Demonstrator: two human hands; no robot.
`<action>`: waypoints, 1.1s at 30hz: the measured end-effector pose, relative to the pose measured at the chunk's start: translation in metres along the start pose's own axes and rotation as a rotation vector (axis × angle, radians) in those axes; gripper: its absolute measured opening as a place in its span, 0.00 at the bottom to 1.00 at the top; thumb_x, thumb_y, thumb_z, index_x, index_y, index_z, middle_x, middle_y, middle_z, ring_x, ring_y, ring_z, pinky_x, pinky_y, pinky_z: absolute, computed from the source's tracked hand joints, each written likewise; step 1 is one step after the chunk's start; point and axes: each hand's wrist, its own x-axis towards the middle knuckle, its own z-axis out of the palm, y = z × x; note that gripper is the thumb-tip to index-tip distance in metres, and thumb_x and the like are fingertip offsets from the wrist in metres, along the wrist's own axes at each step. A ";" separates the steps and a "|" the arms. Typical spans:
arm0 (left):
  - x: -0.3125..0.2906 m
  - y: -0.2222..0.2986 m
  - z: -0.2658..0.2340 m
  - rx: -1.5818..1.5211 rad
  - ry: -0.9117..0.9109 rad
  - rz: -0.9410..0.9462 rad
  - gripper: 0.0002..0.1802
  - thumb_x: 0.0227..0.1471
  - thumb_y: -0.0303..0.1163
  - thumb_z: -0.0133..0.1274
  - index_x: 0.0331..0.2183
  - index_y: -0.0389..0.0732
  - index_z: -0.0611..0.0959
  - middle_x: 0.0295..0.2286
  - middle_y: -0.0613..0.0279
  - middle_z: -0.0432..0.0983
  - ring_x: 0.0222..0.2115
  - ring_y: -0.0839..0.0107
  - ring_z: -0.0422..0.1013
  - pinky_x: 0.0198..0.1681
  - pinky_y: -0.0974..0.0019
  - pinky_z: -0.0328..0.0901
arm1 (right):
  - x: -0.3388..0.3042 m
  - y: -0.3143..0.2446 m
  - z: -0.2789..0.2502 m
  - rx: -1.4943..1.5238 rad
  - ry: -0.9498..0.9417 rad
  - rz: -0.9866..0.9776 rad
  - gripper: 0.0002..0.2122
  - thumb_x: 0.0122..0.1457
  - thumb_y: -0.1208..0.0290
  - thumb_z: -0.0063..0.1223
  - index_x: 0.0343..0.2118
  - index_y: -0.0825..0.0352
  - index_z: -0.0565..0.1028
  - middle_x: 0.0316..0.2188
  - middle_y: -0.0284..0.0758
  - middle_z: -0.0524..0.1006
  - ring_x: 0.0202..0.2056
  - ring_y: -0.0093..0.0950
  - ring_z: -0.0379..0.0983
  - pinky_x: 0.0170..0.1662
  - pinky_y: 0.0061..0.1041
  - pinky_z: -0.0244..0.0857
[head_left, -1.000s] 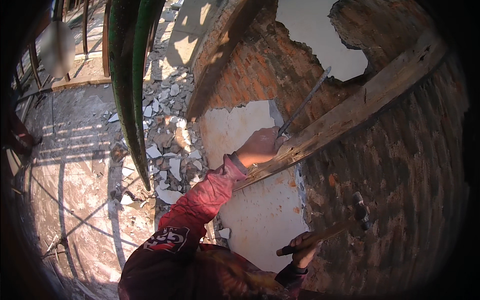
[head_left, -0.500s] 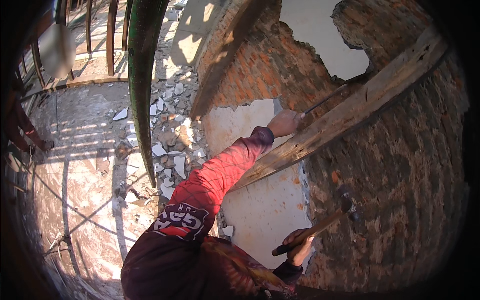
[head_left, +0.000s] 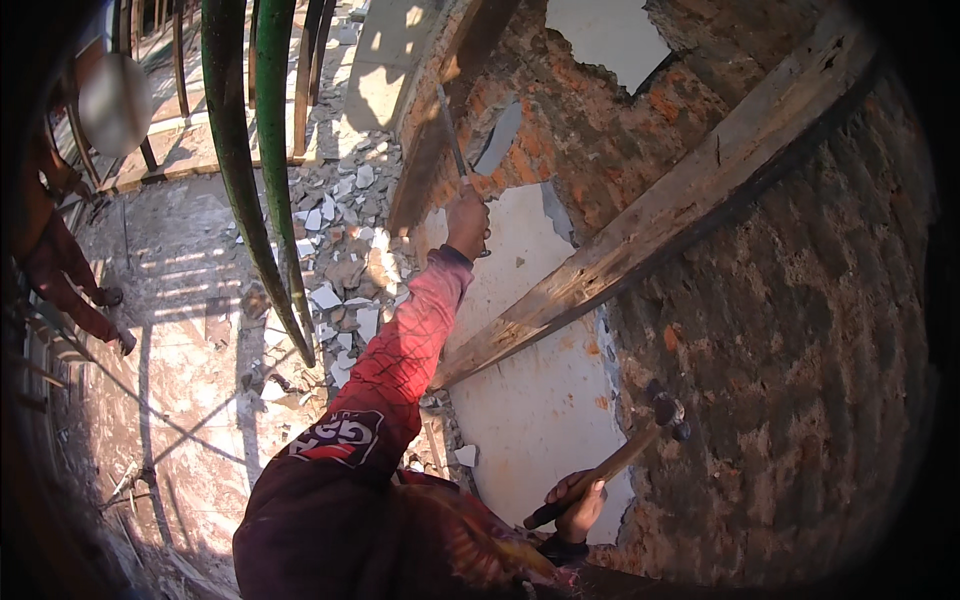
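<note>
My left hand [head_left: 467,222] is stretched forward, its fingers wrapped around a long thin chisel [head_left: 452,130] whose shaft points up and away past the brick wall. Beside the chisel, a grey-white plaster piece [head_left: 498,138] shows against the exposed brick; whether it touches the wall I cannot tell. Low on the right, my right hand [head_left: 580,508] grips the wooden handle of a hammer [head_left: 618,458], its metal head up near bare brickwork. A white plaster patch [head_left: 540,400] remains below the wooden beam, and another plaster patch [head_left: 610,40] lies higher up.
A thick wooden beam [head_left: 640,240] slants across the wall. Green metal poles [head_left: 275,150] stand at my left. Broken plaster and rubble [head_left: 340,270] cover the ground along the wall. Another person's legs [head_left: 70,270] show at the far left.
My left hand has swung left, away from the beam, turning the chisel upward. The upper plaster patch looks smaller, and a loose-looking piece appears beside the chisel. The hammer has shifted slightly left.
</note>
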 end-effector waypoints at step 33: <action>-0.171 0.007 0.123 0.029 -0.717 -0.395 0.22 0.60 0.53 0.37 0.23 0.48 0.65 0.12 0.72 0.57 0.08 0.77 0.54 0.10 0.71 0.50 | 0.022 0.060 -0.068 0.009 -0.492 0.011 0.23 0.59 0.50 0.43 0.26 0.71 0.66 0.16 0.36 0.70 0.17 0.26 0.68 0.21 0.24 0.64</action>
